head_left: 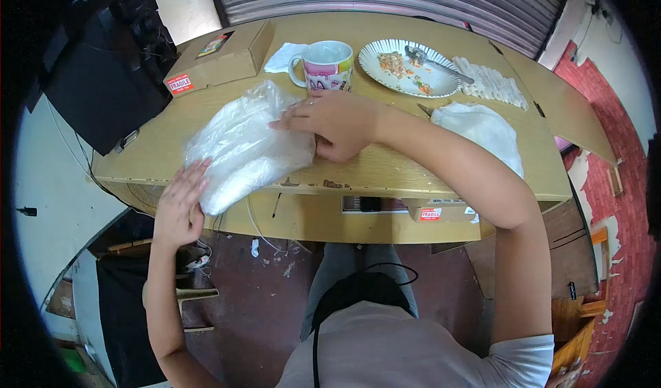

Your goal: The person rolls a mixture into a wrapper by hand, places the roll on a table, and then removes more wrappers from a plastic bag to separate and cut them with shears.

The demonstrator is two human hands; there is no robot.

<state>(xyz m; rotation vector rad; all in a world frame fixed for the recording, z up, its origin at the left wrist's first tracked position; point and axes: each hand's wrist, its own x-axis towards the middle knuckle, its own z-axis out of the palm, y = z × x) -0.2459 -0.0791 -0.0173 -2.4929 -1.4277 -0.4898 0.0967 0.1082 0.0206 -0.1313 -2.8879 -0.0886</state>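
Observation:
A clear plastic bag (248, 140) with white contents lies at the table's front left, its lower corner over the edge. At its left side rests my left hand (180, 205), fingers extended against the plastic. My right hand (330, 123) is on the bag's upper right side, fingers bent over the plastic, just in front of a patterned mug (328, 68); a ring shows on one finger. To the right are a white plate (375, 71) with food scraps and a spoon (441, 64), and a folded white cloth (482, 130).
A cardboard box (220, 61) stands back left beside a black object (103, 64). White tissue (284, 57) lies behind the mug. A ribbed white strip (490, 84) is right of the plate. Another box (447, 212) sits on the shelf below the tabletop (385, 168).

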